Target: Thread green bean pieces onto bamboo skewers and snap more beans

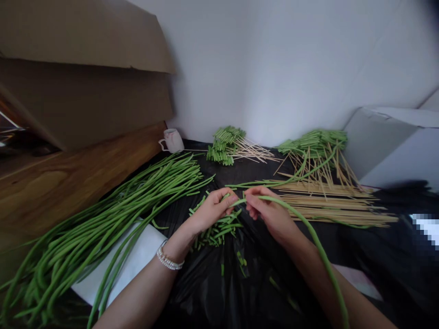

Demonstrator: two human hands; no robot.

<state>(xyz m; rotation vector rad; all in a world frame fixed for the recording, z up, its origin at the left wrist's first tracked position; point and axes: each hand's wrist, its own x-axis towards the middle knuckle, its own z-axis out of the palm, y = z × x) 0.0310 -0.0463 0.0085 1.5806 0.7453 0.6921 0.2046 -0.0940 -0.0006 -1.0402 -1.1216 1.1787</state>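
A long green yardstick bean runs between my hands and drapes back over my right forearm. My left hand pinches its end, with a beaded bracelet on that wrist. My right hand is closed on the same bean a short way along. Beneath my hands lies a loose pile of short cut bean pieces on black plastic sheeting. To the left a big heap of whole long beans is spread out, partly over a white sheet.
Bean pieces threaded on skewers are stacked at the back, with another such stack at the back right. Bare wooden skewers lie right. A mug, cardboard box and white box stand around the edges.
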